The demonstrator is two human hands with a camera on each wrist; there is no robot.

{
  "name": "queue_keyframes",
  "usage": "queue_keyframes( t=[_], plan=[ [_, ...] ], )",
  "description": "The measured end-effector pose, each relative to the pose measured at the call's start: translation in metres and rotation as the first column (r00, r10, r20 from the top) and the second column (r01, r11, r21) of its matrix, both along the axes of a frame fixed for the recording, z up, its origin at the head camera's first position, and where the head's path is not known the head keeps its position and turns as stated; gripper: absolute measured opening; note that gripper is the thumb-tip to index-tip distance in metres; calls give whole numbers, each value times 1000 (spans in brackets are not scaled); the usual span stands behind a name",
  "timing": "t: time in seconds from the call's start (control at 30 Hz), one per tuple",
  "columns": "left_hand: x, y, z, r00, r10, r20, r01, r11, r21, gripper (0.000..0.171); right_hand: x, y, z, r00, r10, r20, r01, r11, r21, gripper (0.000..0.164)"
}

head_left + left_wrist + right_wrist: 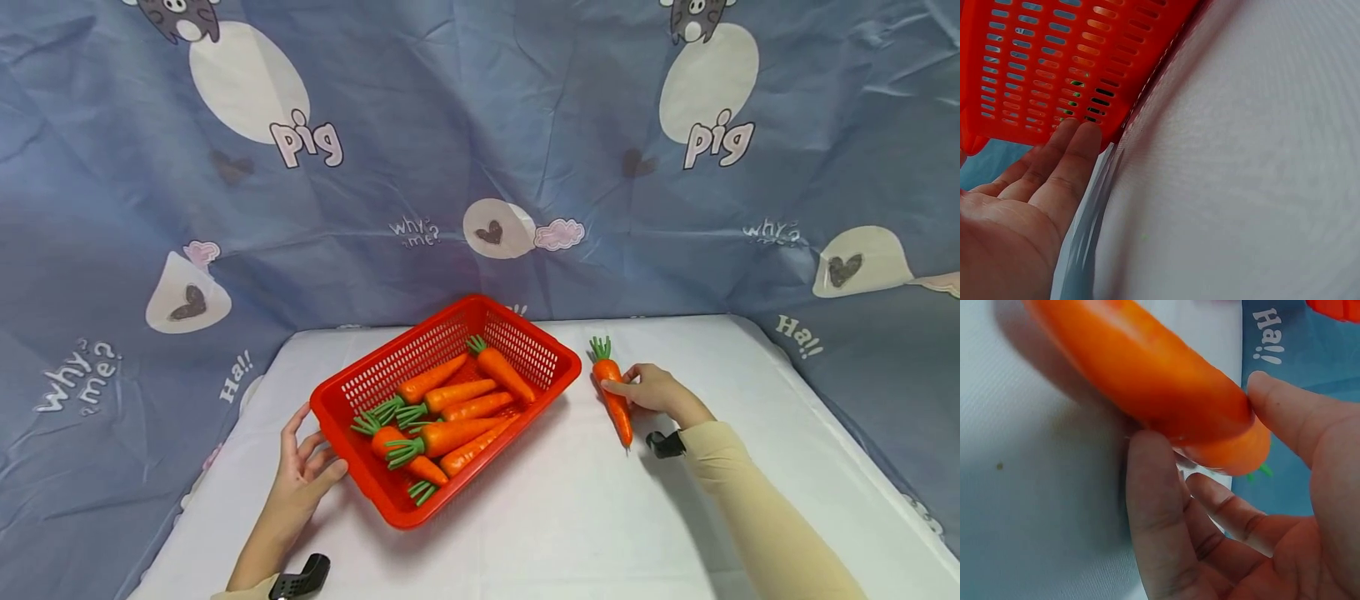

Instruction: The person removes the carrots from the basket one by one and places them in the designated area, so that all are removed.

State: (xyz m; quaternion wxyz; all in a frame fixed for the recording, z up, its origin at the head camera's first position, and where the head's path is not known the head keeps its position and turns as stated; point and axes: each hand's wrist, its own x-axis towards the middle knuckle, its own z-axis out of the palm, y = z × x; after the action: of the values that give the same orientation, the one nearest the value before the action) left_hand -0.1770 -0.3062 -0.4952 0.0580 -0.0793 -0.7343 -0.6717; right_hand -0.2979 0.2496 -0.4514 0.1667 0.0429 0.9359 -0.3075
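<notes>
A red plastic basket (420,329) with slotted walls holds several orange carrots (453,435) with green tops. At its left end is my left hand (298,483), fingers extended along the outer wall and thumb close to the rim. The left wrist view has those fingertips (1088,134) right at the slotted wall, low near the table. To the right of the basket, a single carrot (617,402) lies with its green top pointing away. My right hand (651,390) pinches this carrot from its right side, the thumb above and the index fingertip (1147,447) against its underside.
A white cloth (570,517) covers the table under everything. Behind and along both sides hangs a blue sheet (360,208) printed with pigs and words. Dark bands with small devices (300,577) are worn on both wrists.
</notes>
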Motion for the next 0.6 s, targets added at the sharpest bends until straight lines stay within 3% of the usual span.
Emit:
queue_keyframes(
  t=[0.6],
  plan=[
    [1, 0, 2, 1000, -13, -15, 13, 1000, -8, 101, 6, -2, 9, 999, 37, -20, -37, 999, -6, 56]
  ],
)
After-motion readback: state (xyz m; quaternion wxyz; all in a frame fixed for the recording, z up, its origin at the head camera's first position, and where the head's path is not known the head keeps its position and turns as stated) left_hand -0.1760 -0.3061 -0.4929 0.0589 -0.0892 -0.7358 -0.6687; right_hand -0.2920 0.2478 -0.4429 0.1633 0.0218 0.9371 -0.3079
